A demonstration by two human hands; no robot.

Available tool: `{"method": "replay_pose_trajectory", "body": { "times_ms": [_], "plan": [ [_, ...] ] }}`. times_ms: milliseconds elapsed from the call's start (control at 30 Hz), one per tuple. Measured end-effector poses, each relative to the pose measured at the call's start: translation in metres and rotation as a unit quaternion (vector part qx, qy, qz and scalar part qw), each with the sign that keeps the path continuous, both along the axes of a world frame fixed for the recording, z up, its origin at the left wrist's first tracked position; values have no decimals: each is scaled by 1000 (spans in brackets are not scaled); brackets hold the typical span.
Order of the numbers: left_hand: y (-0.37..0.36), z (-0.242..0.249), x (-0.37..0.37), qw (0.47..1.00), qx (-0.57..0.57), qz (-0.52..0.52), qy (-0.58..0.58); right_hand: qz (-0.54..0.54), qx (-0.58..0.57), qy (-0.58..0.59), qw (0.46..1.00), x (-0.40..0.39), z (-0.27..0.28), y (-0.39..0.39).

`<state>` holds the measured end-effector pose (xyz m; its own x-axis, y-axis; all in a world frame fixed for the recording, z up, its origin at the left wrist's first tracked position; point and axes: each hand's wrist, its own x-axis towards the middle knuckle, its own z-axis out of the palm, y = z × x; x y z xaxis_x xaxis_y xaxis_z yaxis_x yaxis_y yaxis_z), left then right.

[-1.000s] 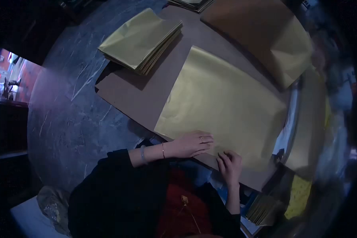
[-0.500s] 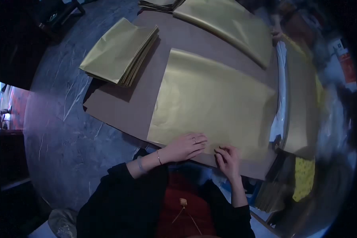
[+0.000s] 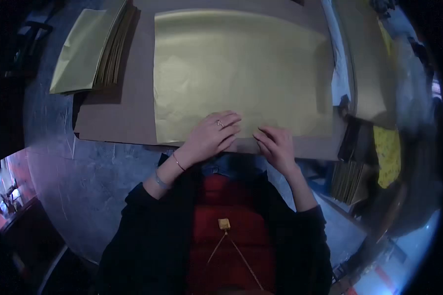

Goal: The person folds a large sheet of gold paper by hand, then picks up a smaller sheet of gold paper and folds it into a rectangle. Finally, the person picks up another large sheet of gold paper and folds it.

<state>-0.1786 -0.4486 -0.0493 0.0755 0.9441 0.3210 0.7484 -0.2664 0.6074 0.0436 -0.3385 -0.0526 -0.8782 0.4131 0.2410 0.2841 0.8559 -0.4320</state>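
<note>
A large sheet of gold paper [image 3: 246,64] lies spread in front of me on a brown board [image 3: 118,118]. My left hand [image 3: 211,135], wearing a ring and two thin bracelets, bends its closed fingers over the sheet's near edge. A short gap to the right, my right hand [image 3: 279,147] has thumb and fingers pinched together at the same edge. The fingertips of both hands partly hide the paper between them. Creases run down the left side of the sheet, and its far edge bows slightly upward.
Folded gold papers [image 3: 86,51] form a thick stack at the left corner of the board. A pale plastic strip [image 3: 340,73] runs along the right side. Below right are a bundle of brown sheets [image 3: 347,182] and a yellow cloth [image 3: 386,155].
The camera view has tilted down and turned, so the board appears higher and straighter. Both hands remain at the near edge of the gold paper, with little change in grip.
</note>
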Motion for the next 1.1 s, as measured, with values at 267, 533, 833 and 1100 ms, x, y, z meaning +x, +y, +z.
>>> {"method": "replay_pose_trajectory", "body": {
  "times_ms": [267, 533, 833, 1100],
  "plan": [
    [-4, 3, 18, 995, 30, 32, 91, 2, 34, -27, 999, 0, 2, 1],
    [-18, -11, 68, 964, 45, -124, 229, -2, -14, -22, 1000, 2, -3, 3],
    [-9, -27, 64, 981, 47, 1, 189, -10, -12, -12, 1000, -1, 1, 2],
    [-6, -23, 61, 955, 63, 10, 288, -15, -69, -14, 997, -9, 11, 9]
  ]
}}
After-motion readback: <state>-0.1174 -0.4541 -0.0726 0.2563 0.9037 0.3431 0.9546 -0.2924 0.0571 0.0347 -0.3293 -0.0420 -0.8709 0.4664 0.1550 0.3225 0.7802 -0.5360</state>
